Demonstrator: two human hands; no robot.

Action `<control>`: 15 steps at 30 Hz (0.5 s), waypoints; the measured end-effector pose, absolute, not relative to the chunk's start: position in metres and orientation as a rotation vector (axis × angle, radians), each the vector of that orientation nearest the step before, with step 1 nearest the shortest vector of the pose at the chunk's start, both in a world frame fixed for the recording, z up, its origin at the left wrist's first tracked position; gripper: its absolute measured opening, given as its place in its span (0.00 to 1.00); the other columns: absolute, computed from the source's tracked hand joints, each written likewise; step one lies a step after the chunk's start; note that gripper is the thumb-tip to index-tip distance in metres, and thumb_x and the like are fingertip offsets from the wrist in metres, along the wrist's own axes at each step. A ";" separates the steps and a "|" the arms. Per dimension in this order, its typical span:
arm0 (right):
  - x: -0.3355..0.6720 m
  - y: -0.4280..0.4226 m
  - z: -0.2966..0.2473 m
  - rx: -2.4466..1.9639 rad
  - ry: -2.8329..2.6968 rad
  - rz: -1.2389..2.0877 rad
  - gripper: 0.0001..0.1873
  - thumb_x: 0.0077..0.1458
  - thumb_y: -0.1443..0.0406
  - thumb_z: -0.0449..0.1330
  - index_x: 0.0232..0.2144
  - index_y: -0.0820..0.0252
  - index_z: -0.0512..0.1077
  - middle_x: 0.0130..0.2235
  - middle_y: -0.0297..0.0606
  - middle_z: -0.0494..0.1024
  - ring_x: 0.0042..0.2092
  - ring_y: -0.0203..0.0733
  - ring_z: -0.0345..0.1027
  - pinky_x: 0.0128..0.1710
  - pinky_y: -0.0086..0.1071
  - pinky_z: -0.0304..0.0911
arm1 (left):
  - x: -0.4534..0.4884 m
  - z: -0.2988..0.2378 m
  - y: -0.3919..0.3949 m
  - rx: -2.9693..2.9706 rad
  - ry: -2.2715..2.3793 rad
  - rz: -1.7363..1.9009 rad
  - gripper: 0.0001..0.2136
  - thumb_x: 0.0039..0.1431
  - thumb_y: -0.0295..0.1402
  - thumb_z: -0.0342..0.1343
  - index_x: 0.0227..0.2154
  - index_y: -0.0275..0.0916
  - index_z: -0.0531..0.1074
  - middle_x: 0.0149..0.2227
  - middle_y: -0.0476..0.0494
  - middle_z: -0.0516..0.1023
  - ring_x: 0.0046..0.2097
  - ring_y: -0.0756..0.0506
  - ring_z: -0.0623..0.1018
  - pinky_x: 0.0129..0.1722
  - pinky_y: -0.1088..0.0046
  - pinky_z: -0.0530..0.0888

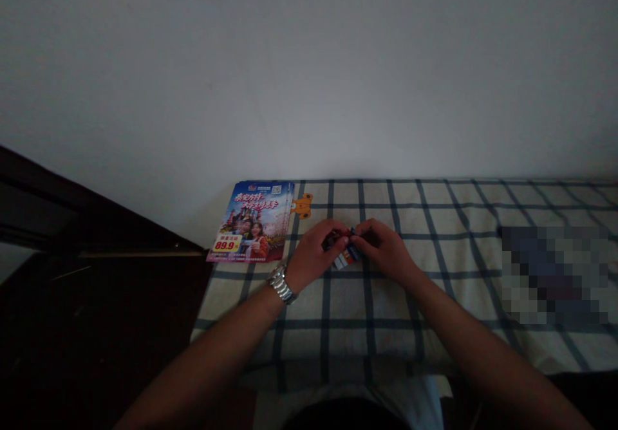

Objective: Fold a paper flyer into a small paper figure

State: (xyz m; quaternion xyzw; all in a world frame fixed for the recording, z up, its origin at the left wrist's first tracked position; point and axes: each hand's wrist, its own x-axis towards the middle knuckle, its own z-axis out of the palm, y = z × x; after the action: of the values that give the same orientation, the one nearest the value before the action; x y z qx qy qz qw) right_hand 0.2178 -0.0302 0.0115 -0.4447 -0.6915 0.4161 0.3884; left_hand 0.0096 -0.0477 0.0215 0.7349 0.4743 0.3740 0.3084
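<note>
Your left hand (318, 250) and right hand (383, 250) hold a small printed piece (344, 262) between them, over the checked cloth (458, 256) and to the right of the stack of flyers (252, 224). The step in hand looks like close fingertip work at its upper edge, perhaps a fold or a twist, though your fingers cover too much to say which. Both hands pinch narrowly, thumb against forefinger, with the fingertips of the two nearly meeting. I'd judge that the next move calls for a light, even grip, since the piece seems thin and could crease where the pinches pull against each other. Its lower part shows below your fingers in blue, white and a touch of orange, with a smooth face (paper or wrapper, I cannot tell). The flyers are flat, rectangular and glossy, their edges slightly fanned, with an orange-brown bear figure (302, 205) just beside them. The cloth is pale fabric with dark stripes, a little rumpled, and your watch (282, 284) has a linked metal band.
</note>
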 end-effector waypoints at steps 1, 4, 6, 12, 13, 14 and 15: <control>0.218 -0.030 0.012 -1.122 -1.756 1.065 0.12 0.61 0.53 0.64 0.37 0.54 0.72 0.36 0.36 0.77 0.37 0.43 0.74 0.39 0.37 0.71 | 0.009 0.021 -0.048 1.938 1.249 0.991 0.07 0.68 0.39 0.55 0.44 0.43 0.73 0.42 0.47 0.79 0.42 0.45 0.79 0.45 0.66 0.76; 0.217 -0.031 0.014 -1.118 -1.761 1.068 0.12 0.61 0.53 0.64 0.36 0.54 0.72 0.35 0.36 0.77 0.37 0.43 0.74 0.38 0.37 0.71 | 0.009 0.020 -0.047 1.934 1.261 0.998 0.08 0.68 0.40 0.55 0.42 0.42 0.73 0.40 0.46 0.78 0.41 0.45 0.78 0.43 0.67 0.75; 0.216 -0.032 0.015 -1.123 -1.771 1.060 0.11 0.61 0.54 0.63 0.35 0.54 0.72 0.35 0.36 0.77 0.36 0.42 0.73 0.38 0.37 0.70 | 0.009 0.018 -0.046 1.938 1.273 1.006 0.08 0.68 0.40 0.56 0.41 0.41 0.73 0.40 0.45 0.78 0.40 0.45 0.78 0.42 0.67 0.75; 0.216 -0.032 0.015 -1.134 -1.793 1.025 0.09 0.61 0.56 0.63 0.35 0.54 0.72 0.35 0.35 0.76 0.36 0.42 0.72 0.37 0.36 0.69 | 0.009 0.021 -0.046 1.936 1.267 1.007 0.09 0.68 0.41 0.56 0.38 0.41 0.73 0.37 0.46 0.76 0.39 0.45 0.77 0.39 0.68 0.73; 0.216 -0.032 0.015 -1.141 -1.799 1.020 0.09 0.61 0.56 0.63 0.35 0.54 0.72 0.35 0.35 0.77 0.35 0.42 0.72 0.37 0.36 0.69 | 0.009 0.022 -0.046 1.936 1.267 1.011 0.09 0.68 0.41 0.56 0.38 0.41 0.73 0.37 0.46 0.76 0.39 0.45 0.77 0.39 0.69 0.73; 0.216 -0.032 0.014 -1.148 -1.802 1.019 0.09 0.61 0.56 0.63 0.36 0.54 0.72 0.35 0.35 0.77 0.35 0.42 0.72 0.37 0.36 0.69 | 0.009 0.022 -0.046 1.935 1.266 1.012 0.09 0.68 0.41 0.56 0.38 0.40 0.73 0.36 0.46 0.76 0.38 0.46 0.77 0.39 0.69 0.73; 0.217 -0.032 0.014 -1.153 -1.807 1.020 0.09 0.61 0.56 0.64 0.36 0.54 0.72 0.35 0.35 0.77 0.35 0.42 0.72 0.37 0.36 0.69 | 0.009 0.023 -0.046 1.931 1.264 1.012 0.10 0.68 0.41 0.56 0.37 0.40 0.73 0.36 0.46 0.76 0.38 0.46 0.76 0.38 0.69 0.73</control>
State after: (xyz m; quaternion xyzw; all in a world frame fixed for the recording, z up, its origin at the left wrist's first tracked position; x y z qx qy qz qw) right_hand 0.2165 -0.0317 0.0137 -0.4506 -0.7057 0.3984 0.3746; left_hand 0.0088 -0.0460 0.0229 0.7295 0.4776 0.3824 0.3057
